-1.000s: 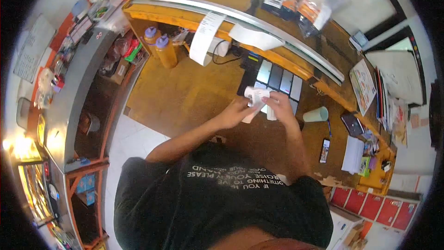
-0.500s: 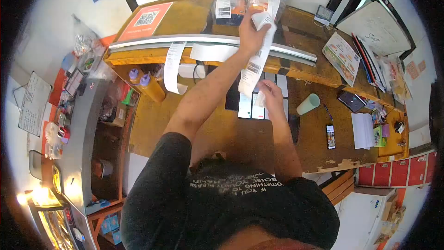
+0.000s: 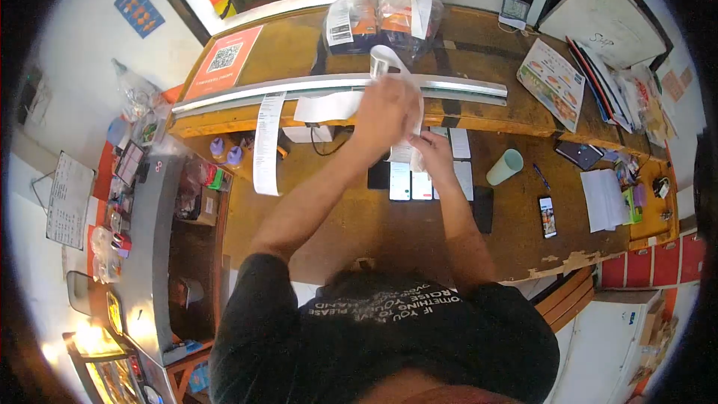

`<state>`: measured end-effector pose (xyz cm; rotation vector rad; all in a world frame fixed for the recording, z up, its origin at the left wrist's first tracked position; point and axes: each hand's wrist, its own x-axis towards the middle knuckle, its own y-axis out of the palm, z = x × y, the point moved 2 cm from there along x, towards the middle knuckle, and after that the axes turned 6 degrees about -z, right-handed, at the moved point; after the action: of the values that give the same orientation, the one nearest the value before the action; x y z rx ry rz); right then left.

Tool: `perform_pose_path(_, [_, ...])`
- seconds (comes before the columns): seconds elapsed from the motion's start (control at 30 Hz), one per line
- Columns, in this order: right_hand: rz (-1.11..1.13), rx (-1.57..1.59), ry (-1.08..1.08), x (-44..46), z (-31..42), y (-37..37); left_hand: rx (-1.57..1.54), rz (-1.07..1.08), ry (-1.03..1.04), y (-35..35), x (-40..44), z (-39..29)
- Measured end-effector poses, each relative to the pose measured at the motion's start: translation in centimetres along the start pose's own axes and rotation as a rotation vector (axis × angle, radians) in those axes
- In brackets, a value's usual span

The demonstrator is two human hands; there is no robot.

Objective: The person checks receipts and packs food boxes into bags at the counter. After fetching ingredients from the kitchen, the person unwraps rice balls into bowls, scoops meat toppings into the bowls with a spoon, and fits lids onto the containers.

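Observation:
My left hand [image 3: 387, 108], blurred by motion, is closed on a long printed receipt [image 3: 404, 151] at the front edge of the raised shelf. The strip's upper end curls up above that hand. Lower down, my right hand [image 3: 436, 155] pinches the same paper near its bottom end. Beneath my hands, several phones [image 3: 401, 185] lie side by side with lit screens. To the left, another printed receipt [image 3: 267, 146] hangs from the metal rail [image 3: 314, 84], and a blank-looking paper strip [image 3: 327, 107] sticks out beside it.
Two plastic-wrapped packages [image 3: 351, 30] with receipts on them stand on the shelf. A pale green cup [image 3: 505, 167], a pen [image 3: 541, 177] and a phone [image 3: 548, 217] lie to the right. Purple-capped bottles [image 3: 234, 155] stand under the shelf at left. A QR-code sign [image 3: 224, 60] lies at the shelf's left.
My left hand has come down from the packages to the rail with the receipt. The receipt's upper end has left the right package's front. My view has shifted slightly.

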<state>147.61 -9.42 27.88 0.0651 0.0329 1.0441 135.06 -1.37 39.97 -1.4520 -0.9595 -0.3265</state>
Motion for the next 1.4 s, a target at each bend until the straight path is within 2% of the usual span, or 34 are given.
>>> perform_pose_path(0.03, [-0.010, 0.008, 0.001, 0.4, -1.2, -0.2, -0.072, 0.153, 0.047, 1.2, -2.1, -0.2])
perform_pose_path(0.07, [-0.065, -0.001, 0.001, 1.1, -3.2, -0.4, -0.074, 0.161, 0.054, 1.7, -3.2, -0.5])
perform_pose_path(0.13, [-0.118, -0.007, 0.010, 0.8, -3.1, 0.0, 0.042, 0.040, 0.074, 1.7, -4.5, -1.1])
perform_pose_path(0.23, [-0.044, 0.095, -0.059, 0.6, -2.5, 1.1, 0.064, 0.059, 0.052, 1.8, -4.5, -1.1])
perform_pose_path(0.3, [-0.176, 0.231, -0.165, 0.5, -3.8, 2.5, 0.071, 0.054, 0.034, 2.1, -4.4, -1.2])
perform_pose_path(0.33, [-0.152, 0.203, -0.181, 0.4, -4.9, 3.3, 0.082, 0.051, 0.027, 2.3, -4.3, -1.2])
perform_pose_path(0.4, [-0.169, 0.000, 0.052, -0.1, -7.0, 4.0, 0.087, 0.053, 0.024, 2.6, -4.2, -1.3])
perform_pose_path(0.43, [-0.200, 0.026, -0.053, -1.4, -5.3, 4.8, 0.099, 0.060, 0.026, 2.5, -4.1, -1.3])
perform_pose_path(0.47, [-0.200, 0.027, -0.061, -1.9, -5.8, 4.7, 0.116, 0.063, 0.028, 2.4, -3.7, -1.0])
perform_pose_path(0.53, [-0.208, 0.313, -0.064, -2.6, -6.4, 4.7, 0.090, 0.017, 0.062, 3.4, -3.8, 0.6])
perform_pose_path(0.57, [-0.348, 0.318, -0.003, -2.8, -6.3, 4.0, 0.057, -0.021, 0.093, 3.9, -4.3, 1.2])
perform_pose_path(0.6, [-0.398, 0.346, -0.003, -2.8, -6.3, 2.9, 0.058, -0.021, 0.090, 3.7, -4.7, 1.2])
perform_pose_path(0.67, [-0.321, 0.158, -0.070, -3.0, -0.6, 0.9, 0.025, -0.124, 0.108, 3.0, -5.9, 0.7])
perform_pose_path(0.73, [-0.169, 0.161, -0.100, -1.3, 0.3, -0.4, 0.042, -0.134, 0.111, 2.4, -7.7, -0.4])
perform_pose_path(0.8, [-0.175, 0.193, -0.105, -1.3, 2.0, -0.7, -0.019, -0.124, 0.107, 2.3, -9.6, -1.1])
perform_pose_path(0.87, [0.049, -0.157, -0.072, -1.0, 2.6, -0.4, 0.006, -0.096, 0.106, 3.0, -11.1, -1.3])
perform_pose_path(0.9, [0.079, -0.149, -0.033, -0.8, 1.7, -0.5, -0.012, -0.063, 0.077, 2.6, -11.1, -1.7])
perform_pose_path(0.97, [0.064, -0.116, -0.070, -0.8, 0.1, -0.3, -0.048, 0.084, 0.013, 0.9, -9.4, -2.1])
perform_pose_path(1.1, [0.044, -0.100, -0.031, -1.5, -2.9, 0.0, 0.026, 0.100, -0.022, 0.9, -5.3, -0.5])
perform_pose_path(1.17, [0.023, -0.067, -0.038, -2.5, -3.0, 0.2, 0.205, 0.105, 0.045, 1.5, -4.3, 0.8])
perform_pose_path(1.27, [0.044, -0.134, 0.047, -3.4, -3.4, 0.1, 0.228, 0.196, 0.037, 1.6, -3.8, 2.1])
perform_pose_path(1.4, [0.088, -0.147, -0.001, -4.3, -3.0, 0.0, 0.248, 0.240, 0.026, 1.5, -3.6, 2.7])
